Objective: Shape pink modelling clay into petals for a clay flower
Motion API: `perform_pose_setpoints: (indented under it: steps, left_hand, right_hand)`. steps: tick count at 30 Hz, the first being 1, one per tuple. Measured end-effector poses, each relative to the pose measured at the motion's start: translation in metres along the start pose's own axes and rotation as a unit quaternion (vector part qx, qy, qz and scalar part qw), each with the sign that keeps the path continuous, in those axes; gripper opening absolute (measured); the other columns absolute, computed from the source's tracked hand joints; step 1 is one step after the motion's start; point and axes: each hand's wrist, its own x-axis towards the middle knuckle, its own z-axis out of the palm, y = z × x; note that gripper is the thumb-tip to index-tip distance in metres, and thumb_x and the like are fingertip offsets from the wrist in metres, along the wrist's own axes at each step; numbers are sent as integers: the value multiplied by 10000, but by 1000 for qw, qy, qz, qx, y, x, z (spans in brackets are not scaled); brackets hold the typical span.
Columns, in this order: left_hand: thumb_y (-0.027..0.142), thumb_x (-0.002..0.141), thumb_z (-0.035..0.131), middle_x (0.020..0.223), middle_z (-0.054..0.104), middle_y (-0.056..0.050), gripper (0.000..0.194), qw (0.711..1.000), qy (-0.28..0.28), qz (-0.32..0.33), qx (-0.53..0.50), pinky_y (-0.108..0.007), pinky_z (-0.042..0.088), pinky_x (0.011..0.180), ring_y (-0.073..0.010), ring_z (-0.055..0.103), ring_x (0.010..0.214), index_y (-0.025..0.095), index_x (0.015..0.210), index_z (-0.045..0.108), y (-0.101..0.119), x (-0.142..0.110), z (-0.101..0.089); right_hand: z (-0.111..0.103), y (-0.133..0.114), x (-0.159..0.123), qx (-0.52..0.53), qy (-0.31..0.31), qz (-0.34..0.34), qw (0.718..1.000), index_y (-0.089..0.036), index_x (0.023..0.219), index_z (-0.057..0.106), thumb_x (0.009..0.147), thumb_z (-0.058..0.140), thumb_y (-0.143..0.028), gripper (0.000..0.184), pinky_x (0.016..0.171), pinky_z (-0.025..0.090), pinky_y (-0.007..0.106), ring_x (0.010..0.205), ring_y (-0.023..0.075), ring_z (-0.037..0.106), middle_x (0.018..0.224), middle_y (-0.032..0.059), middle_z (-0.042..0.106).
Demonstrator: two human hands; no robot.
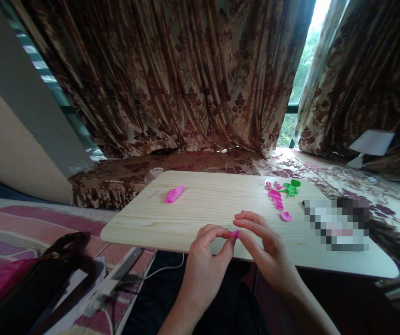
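Observation:
A small piece of pink clay is pinched between the thumb and forefinger of my left hand, above the table's near edge. My right hand is just beside it, one fingertip at the piece and the other fingers stretched out apart. Farther back on the right lie several flattened pink petal-like pieces, with one separate pink piece nearer to me. Green leaf-like pieces lie beside them. A larger pink lump, perhaps in a wrapper, rests on the left of the table.
The pale wooden table has rounded corners. A pixelated object lies on its right side. A white power strip with cables and a dark bag are on the left. A white lamp stands far right, near patterned curtains.

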Motion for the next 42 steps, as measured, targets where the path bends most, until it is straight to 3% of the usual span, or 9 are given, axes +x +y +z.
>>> perform_pose_setpoints:
  steps: [4,10,17,22,27,31,35,42]
  left_hand:
    - [201,770,571,880,630,-27,67,1000,-7,0,10,-291,414,848,-181,573,900,195,794,633,4,0,0]
    - [229,775,577,882,646,-36,81,999,-16,-23,-32,-283,424,819,-184,581,887,188,792,645,5,0,2]
    - [202,776,574,852,624,-22,49,1000,0,13,17,-295,412,846,-173,572,878,194,754,617,1,-2,2]
    - [203,777,569,908,625,-27,79,1000,-8,9,11,-293,400,868,-178,562,925,198,836,622,5,-2,4]
    - [250,800,554,885,629,-25,87,1000,-26,-10,-9,-286,408,844,-178,571,893,195,792,620,4,-1,4]
    - [207,787,563,864,614,-22,49,1000,-2,14,26,-297,403,855,-174,563,887,196,768,607,1,0,4]
    - [178,777,565,899,604,-21,53,999,-8,30,43,-296,396,867,-172,553,915,200,807,604,1,0,4]
    - [238,823,531,896,611,-25,87,999,-33,-5,-22,-280,410,847,-163,565,899,189,828,603,2,-3,5]
  right_hand:
    - [1,2,0,16,2,16,1000,-233,876,677,832,565,-199,125,951,394,403,1068,218,516,1078,58,574]
    - [6,9,-4,77,21,61,995,-223,857,677,844,554,-232,124,918,418,399,1043,220,537,1060,65,583]
    - [0,3,-3,29,13,41,999,-236,971,662,842,544,-213,176,954,389,406,1081,217,514,1109,64,576]
    - [1,4,-2,45,21,48,998,-221,839,670,826,569,-230,102,933,403,416,1039,224,535,1049,64,588]
    - [4,8,-7,83,32,76,993,-214,825,672,844,554,-242,123,896,428,379,1022,215,545,1030,63,592]
    - [0,6,-7,54,18,62,996,-229,968,658,847,545,-218,166,937,399,384,1070,212,519,1105,64,569]
    - [-3,3,-4,36,5,53,998,-222,862,673,811,595,-209,94,962,372,394,1072,220,513,1081,57,569]
    - [9,10,-10,132,41,115,984,-223,810,666,830,577,-261,98,885,439,332,1056,210,526,1038,48,585]
